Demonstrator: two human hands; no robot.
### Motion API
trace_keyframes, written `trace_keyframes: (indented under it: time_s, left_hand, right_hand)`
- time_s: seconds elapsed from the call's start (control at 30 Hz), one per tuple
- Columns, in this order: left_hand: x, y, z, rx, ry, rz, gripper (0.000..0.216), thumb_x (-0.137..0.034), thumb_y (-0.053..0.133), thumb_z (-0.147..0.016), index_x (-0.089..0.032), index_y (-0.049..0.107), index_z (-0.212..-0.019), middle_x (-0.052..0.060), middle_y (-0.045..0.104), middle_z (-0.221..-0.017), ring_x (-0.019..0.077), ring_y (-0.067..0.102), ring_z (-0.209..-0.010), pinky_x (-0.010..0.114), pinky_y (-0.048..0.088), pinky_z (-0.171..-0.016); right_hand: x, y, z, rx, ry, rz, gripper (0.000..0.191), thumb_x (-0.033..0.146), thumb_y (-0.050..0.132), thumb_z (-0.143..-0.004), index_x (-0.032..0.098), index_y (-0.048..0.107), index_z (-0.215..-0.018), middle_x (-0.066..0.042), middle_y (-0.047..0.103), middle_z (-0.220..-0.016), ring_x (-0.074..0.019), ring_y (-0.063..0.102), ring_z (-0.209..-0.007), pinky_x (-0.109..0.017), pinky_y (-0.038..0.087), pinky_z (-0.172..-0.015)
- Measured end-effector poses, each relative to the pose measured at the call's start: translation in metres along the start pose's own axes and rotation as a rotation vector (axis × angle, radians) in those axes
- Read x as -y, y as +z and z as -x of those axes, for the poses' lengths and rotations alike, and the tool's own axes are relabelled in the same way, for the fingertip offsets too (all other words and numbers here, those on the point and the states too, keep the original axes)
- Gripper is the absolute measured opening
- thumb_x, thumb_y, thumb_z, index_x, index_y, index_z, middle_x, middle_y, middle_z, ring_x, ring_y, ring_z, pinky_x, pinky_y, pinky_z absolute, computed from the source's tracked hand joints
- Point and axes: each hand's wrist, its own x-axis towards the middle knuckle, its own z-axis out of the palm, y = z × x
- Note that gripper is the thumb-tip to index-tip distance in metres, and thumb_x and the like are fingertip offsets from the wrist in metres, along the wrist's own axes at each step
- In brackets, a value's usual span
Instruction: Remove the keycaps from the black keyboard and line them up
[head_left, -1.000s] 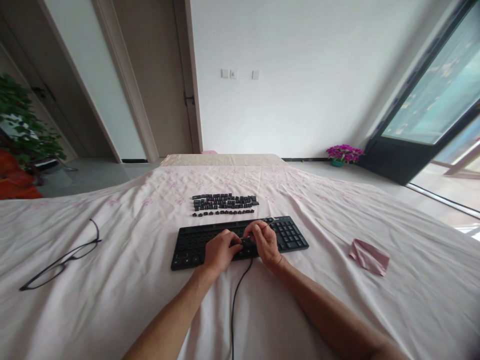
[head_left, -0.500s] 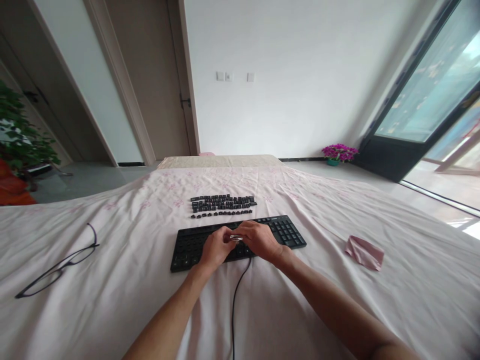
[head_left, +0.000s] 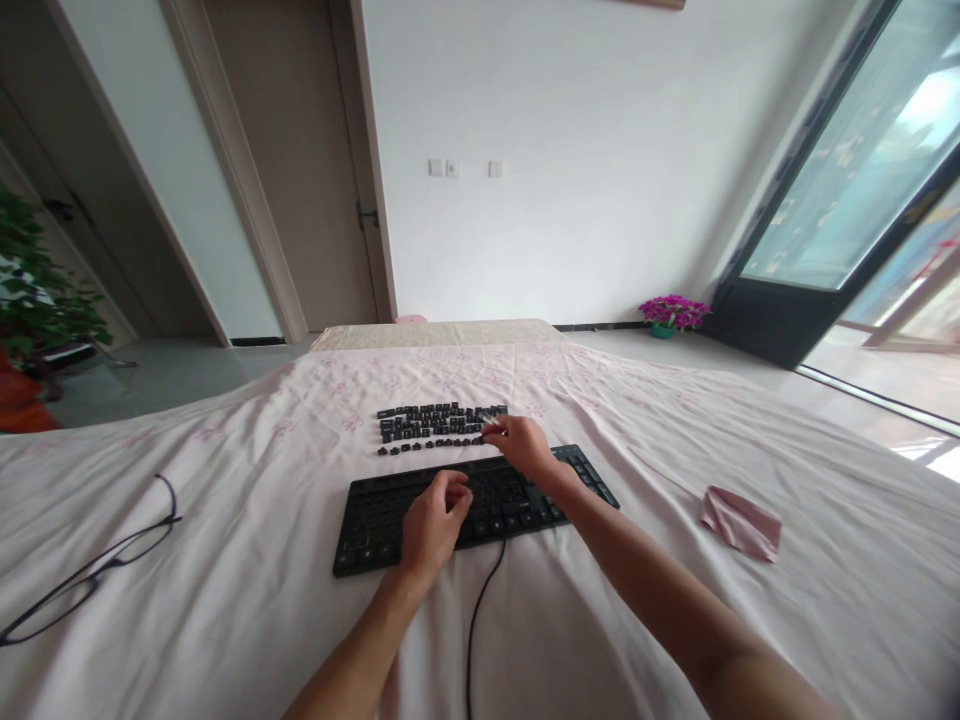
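My left hand (head_left: 437,522) rests over the middle of the black keyboard (head_left: 375,515), its fingers curled and the thumb a little apart from them. I see nothing held in it. Beyond the keyboard, my right hand (head_left: 521,447) is closed on a slim silver tool (head_left: 491,421), which looks like tweezers. The tool's tips are at the right end of the rows of loose black keycaps (head_left: 431,425); whether they grip a keycap is too small to tell. Bare key positions show on the keyboard's left side, with keys still fitted along its right end.
Black glasses (head_left: 94,575) lie at the left on the pale cloth (head_left: 247,600). To the right is a folded pink cloth (head_left: 742,522). The keyboard's cable (head_left: 480,610) runs toward me. Purple flowers (head_left: 675,312) stand on the floor by the glass door.
My right hand has moved away from my left, forward to the keycap rows, carrying the silver tool. My left hand stays over the keyboard, its fingers now looser. The view has tilted slightly up.
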Motion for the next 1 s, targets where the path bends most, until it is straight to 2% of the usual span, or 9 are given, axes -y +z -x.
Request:
trace_keyframes:
  time_s: [0.07,0.17,0.33,0.57,0.87,1.0]
  left_hand:
    - [-0.001,0.002,0.003,0.010,0.025,-0.051,0.020,-0.023,0.054,-0.083,-0.024,0.060,-0.101,-0.002,0.070,-0.090,0.0134,0.065,-0.082,0.024,0.046,-0.075]
    - [0.000,0.003,0.005,0.024,0.072,-0.052,0.018,-0.019,0.052,-0.083,-0.025,0.062,-0.097,-0.002,0.070,-0.092,0.0128,0.065,-0.085,0.024,0.046,-0.078]
    - [0.004,0.003,0.004,0.024,0.093,-0.058,0.017,-0.020,0.050,-0.085,-0.025,0.063,-0.095,-0.002,0.069,-0.093,0.0137,0.064,-0.088,0.025,0.046,-0.081]
    - [0.000,0.002,0.004,0.035,0.097,-0.091,0.017,-0.018,0.050,-0.084,-0.024,0.064,-0.091,0.000,0.068,-0.092,0.0157,0.062,-0.087,0.027,0.045,-0.081]
    - [-0.001,0.001,0.004,0.038,0.088,-0.102,0.017,-0.018,0.049,-0.083,-0.024,0.064,-0.089,0.001,0.067,-0.091,0.0161,0.061,-0.086,0.028,0.045,-0.080]
    - [-0.001,0.001,0.004,0.038,0.097,-0.111,0.017,-0.018,0.049,-0.083,-0.024,0.064,-0.089,0.000,0.068,-0.091,0.0160,0.062,-0.087,0.028,0.045,-0.080]
  right_hand:
    - [-0.005,0.001,-0.033,-0.012,0.097,-0.004,0.020,0.030,0.062,-0.080,0.025,0.072,-0.097,0.001,0.072,-0.090,-0.0170,0.064,-0.086,-0.022,0.041,-0.070]
    - [-0.008,0.008,-0.077,-0.013,0.151,0.014,0.021,0.029,0.062,-0.079,0.025,0.073,-0.096,-0.001,0.073,-0.091,-0.0172,0.065,-0.086,-0.021,0.042,-0.066]
    - [-0.010,0.033,-0.120,0.025,0.202,0.048,0.020,0.029,0.064,-0.078,0.026,0.075,-0.094,-0.003,0.073,-0.091,-0.0191,0.065,-0.088,-0.022,0.043,-0.067]
    - [-0.016,0.053,-0.141,0.093,0.224,0.105,0.019,0.026,0.066,-0.076,0.026,0.076,-0.092,-0.006,0.072,-0.090,-0.0199,0.065,-0.088,-0.025,0.044,-0.072]
    - [-0.016,0.060,-0.143,0.134,0.250,0.131,0.022,0.030,0.066,-0.074,0.027,0.076,-0.093,-0.008,0.071,-0.098,-0.0231,0.064,-0.092,-0.028,0.045,-0.075]
    - [-0.014,0.054,-0.141,0.116,0.250,0.126,0.024,0.029,0.062,-0.077,0.025,0.075,-0.097,-0.008,0.071,-0.097,-0.0227,0.064,-0.092,-0.026,0.044,-0.074]
